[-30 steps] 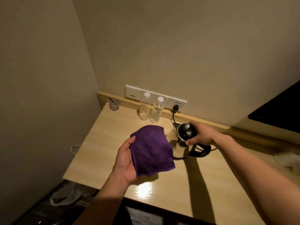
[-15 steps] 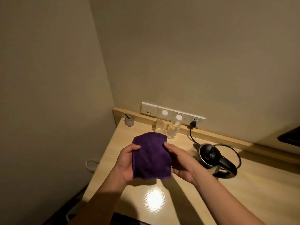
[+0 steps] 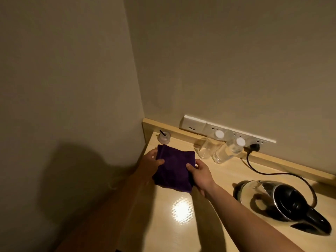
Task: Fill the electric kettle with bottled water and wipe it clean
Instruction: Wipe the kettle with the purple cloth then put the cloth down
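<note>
A folded purple cloth is low over the left end of the wooden table, held from both sides. My left hand grips its left edge and my right hand grips its right edge. The electric kettle, steel with a black lid and handle, stands at the right with neither hand on it. Two clear water bottles with white caps stand by the back ledge, right of the cloth.
A power strip runs along the wall, with a black plug and cord leading to the kettle. A small frosted jar with a dark stick sits in the back-left corner. Walls close in at left and behind.
My right hand left the kettle lid and took the cloth's right edge. Both hands carried the cloth left and towards the back corner, and the view swung left.
</note>
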Motion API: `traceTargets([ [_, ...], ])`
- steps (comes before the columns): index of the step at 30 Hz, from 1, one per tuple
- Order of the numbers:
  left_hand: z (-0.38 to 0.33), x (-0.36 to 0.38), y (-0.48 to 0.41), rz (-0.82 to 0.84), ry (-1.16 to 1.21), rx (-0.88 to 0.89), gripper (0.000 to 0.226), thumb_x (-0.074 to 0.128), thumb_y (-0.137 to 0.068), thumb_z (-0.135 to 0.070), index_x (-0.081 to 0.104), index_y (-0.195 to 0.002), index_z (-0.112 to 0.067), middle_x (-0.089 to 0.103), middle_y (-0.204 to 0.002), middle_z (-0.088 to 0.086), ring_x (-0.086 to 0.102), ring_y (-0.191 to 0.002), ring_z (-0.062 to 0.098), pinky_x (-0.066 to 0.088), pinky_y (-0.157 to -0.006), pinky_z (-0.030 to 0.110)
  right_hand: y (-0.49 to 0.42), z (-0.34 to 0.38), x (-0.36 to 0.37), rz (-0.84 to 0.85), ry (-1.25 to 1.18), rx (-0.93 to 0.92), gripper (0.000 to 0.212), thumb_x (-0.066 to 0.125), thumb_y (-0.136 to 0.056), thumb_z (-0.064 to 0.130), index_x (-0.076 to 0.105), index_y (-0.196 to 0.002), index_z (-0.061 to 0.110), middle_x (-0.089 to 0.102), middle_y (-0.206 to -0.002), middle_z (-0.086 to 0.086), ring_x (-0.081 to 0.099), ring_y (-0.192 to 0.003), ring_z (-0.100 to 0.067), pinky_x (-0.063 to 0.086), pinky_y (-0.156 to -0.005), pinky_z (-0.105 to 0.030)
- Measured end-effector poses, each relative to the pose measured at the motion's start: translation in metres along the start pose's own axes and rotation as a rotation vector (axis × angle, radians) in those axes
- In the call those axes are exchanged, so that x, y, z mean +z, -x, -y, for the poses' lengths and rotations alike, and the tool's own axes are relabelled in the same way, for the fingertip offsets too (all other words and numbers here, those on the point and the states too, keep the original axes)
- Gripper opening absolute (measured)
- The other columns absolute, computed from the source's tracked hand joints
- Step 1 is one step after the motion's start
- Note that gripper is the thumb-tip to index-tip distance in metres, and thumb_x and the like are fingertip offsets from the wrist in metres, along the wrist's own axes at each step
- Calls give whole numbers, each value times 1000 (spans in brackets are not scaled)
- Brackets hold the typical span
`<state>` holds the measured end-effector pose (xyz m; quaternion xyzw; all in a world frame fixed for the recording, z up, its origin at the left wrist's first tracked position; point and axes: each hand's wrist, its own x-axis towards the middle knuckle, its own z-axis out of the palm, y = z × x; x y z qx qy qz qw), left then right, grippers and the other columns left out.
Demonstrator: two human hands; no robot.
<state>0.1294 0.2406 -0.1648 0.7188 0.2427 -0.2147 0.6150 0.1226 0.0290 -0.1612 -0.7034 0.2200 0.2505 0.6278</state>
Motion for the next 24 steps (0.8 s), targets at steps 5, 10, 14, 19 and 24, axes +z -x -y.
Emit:
traceTargets([
  [5,27,0,-27,-81,-305,107,53,61,-102,-12,46,-153,-10,57,-148,16,57,-134,36,50,-111,52,-31,-15,22,-87,140,34,4,61,-101,11,63,-101,7,74,-98,-11,71,-98,-34,57,-83,-45],
  [10,41,-4,-33,-180,-683,168,69,61,-103,-30,30,-163,-15,46,-159,16,52,-142,35,49,-113,49,-28,-20,31,-263,647,-126,33,72,-93,21,52,-116,8,58,-110,-10,60,-103,-32,50,-85,-40],
  [14,33,5,-22,-237,-944,517,74,61,-100,-37,33,-162,-9,39,-166,16,42,-150,32,39,-120,42,-17,-24,26,-206,1119,-462,76,71,-89,44,38,-151,16,49,-141,-10,48,-129,-30,46,-105,-41],
  [19,75,14,-38,-21,-1194,714,79,38,-103,-54,15,-168,-14,7,-175,3,12,-164,22,9,-130,46,-28,-37,15,117,1475,-484,88,23,-100,72,-12,-164,21,-22,-172,-2,-25,-156,-18,0,-130,-44],
  [24,88,13,-48,-53,-1211,754,81,42,-101,-56,21,-166,-13,16,-175,4,16,-163,22,11,-128,47,-30,-38,15,146,1558,-465,88,6,-98,77,-20,-161,21,-30,-168,-3,-33,-153,-18,-7,-129,-46],
])
